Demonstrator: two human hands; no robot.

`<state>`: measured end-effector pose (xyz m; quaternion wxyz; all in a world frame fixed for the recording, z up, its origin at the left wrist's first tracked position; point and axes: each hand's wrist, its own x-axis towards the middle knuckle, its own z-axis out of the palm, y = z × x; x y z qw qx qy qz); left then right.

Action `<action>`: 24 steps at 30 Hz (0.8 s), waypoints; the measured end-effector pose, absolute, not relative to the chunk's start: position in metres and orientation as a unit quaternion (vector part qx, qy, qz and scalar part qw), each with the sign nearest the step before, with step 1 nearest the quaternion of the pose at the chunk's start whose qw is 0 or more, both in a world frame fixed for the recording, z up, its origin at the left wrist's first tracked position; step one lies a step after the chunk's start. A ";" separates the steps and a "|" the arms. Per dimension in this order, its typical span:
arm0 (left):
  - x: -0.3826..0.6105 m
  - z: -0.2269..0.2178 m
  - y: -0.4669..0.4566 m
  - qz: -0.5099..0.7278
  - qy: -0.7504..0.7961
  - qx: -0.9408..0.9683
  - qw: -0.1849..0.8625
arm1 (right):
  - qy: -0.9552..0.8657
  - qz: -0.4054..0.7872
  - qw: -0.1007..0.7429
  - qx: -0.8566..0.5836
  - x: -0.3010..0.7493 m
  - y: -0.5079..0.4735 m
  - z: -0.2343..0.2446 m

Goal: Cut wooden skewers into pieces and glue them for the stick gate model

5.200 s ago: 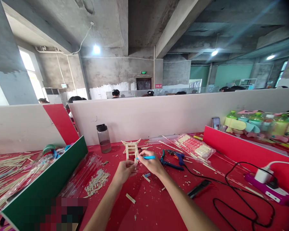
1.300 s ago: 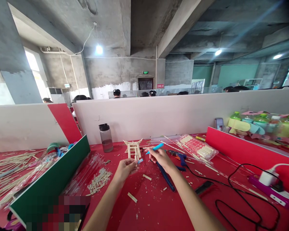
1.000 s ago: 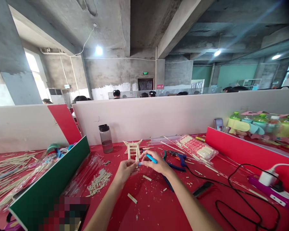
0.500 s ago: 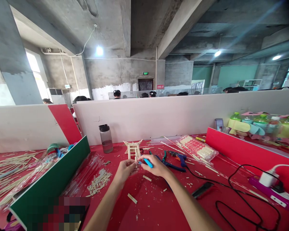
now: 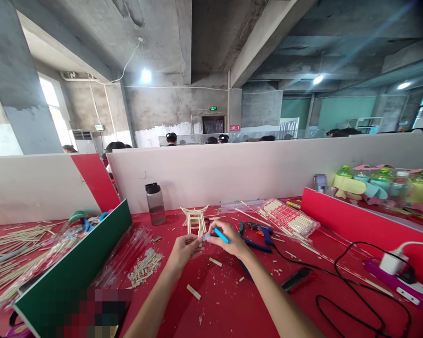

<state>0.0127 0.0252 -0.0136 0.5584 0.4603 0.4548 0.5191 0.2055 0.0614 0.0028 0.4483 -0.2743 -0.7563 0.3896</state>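
Observation:
My right hand is closed around a slim bright-blue tool, pen-like in shape; whether it is a marker or a cutter I cannot tell. Its pale tip end points left, toward my left fingertips. My left hand pinches the end of a short wooden stick close to that tip. Just behind both hands stands a small frame built of wooden sticks, with flared upper corners. Whether the pinched stick touches the frame is hard to tell.
A water bottle stands at the back left. Cut stick pieces lie in a heap beside a green divider. On the right are pliers, a glue gun, bagged sticks, a black cable and a purple power strip.
My right hand has shifted slightly to the right with the blue tool, away from my left fingertips. My left hand has stayed nearly in place.

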 end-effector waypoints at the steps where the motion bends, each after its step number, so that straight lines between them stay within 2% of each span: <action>1: 0.013 -0.014 0.026 0.521 0.454 0.459 0.558 | -0.758 0.387 0.447 -0.275 0.205 0.062 0.002; 11: 0.012 -0.017 0.029 0.521 0.458 0.461 0.553 | -0.757 0.399 0.439 -0.273 0.204 0.064 -0.002; 17: 0.008 -0.019 0.031 0.530 0.454 0.468 0.543 | -0.658 0.487 0.486 -0.304 0.207 0.065 0.005; 24: 0.007 -0.023 0.035 0.536 0.457 0.468 0.535 | -0.598 0.521 0.510 -0.333 0.203 0.068 0.003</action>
